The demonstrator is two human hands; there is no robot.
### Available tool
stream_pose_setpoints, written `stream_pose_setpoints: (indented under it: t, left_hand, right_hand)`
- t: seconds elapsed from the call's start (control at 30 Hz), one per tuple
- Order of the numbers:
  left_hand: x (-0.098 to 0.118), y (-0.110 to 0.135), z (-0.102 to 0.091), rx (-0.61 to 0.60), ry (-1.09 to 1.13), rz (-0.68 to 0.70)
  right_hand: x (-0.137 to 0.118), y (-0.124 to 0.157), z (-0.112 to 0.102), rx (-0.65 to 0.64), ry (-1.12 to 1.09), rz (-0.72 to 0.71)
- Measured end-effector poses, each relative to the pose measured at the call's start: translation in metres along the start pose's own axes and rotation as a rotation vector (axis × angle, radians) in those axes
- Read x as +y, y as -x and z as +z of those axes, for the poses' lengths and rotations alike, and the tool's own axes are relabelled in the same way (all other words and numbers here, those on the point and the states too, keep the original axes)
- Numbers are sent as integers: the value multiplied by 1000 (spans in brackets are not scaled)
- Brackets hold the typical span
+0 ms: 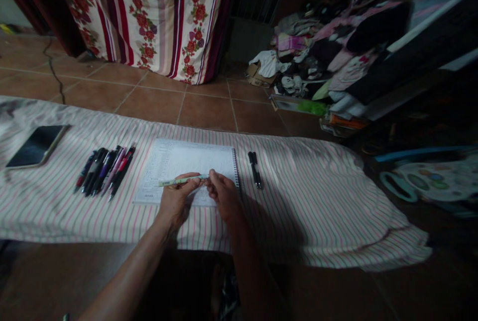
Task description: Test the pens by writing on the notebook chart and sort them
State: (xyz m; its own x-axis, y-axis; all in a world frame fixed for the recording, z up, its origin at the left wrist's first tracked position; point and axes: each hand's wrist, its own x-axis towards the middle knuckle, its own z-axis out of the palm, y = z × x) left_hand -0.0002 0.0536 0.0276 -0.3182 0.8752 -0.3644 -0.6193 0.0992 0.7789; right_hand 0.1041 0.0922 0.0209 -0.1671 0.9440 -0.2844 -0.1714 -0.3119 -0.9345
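Observation:
Both of my hands hold one light green pen [181,180] level over a spiral notebook [188,161]. My left hand [176,200] grips the pen's barrel with fingers curled round it. At the pen's right end my right hand [223,195] pinches with closed fingers. The notebook lies open on a striped cloth [306,206]. A row of several pens [106,169] lies left of the notebook. Two black pens [256,169] lie right of its spiral edge.
A dark phone [36,146] rests at the cloth's left end. Beyond the cloth is a tiled floor [201,107], a floral curtain [149,17] and a heap of clothes [328,47] at the right. A round pale object [429,181] lies on the floor at the far right.

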Motion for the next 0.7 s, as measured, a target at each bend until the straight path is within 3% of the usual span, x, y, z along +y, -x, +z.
stream_pose_setpoints:
  t: [0.33,0.7]
  left_hand:
    - [-2,1,1,-10,7,5]
    - [1,2,2,-6,-8,8]
  right_hand:
    - [0,-2,0,20,-29,-61]
    - [0,-2,0,4,-14,-9]
